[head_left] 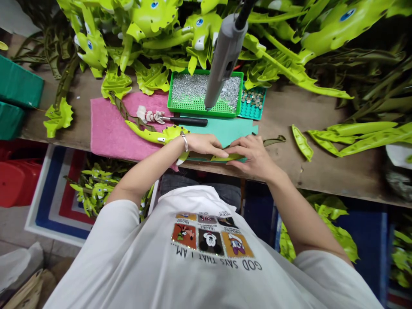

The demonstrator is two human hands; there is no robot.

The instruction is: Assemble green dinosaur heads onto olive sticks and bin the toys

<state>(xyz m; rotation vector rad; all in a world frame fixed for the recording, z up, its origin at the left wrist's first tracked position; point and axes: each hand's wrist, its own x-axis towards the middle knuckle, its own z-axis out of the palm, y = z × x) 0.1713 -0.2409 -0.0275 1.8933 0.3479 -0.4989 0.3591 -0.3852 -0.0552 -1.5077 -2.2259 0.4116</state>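
A yellow-green plastic toy dinosaur (146, 134) with a dark olive strip lies along the front edge of the bench, partly on a pink cloth (106, 124) and a teal mat (231, 128). My left hand (206, 145) presses on its body with the fingers stretched over it. On the right, my right hand (249, 153) grips the same body between thumb and fingers. An olive tail end (275, 140) sticks out past the right hand. Just behind the hands rests a black-handled tool (189, 122) with a metal shaft. Its wrapped white end lies on the cloth.
A grey electric screwdriver (225, 60) hangs above a green basket (170, 103) of screws. Beside it sits a teal tray (254, 112) with small round metal pieces. Dinosaur parts (154, 17) are heaped behind. Loose green shells (354, 135) lie right; a red stool (19, 180) stands left.
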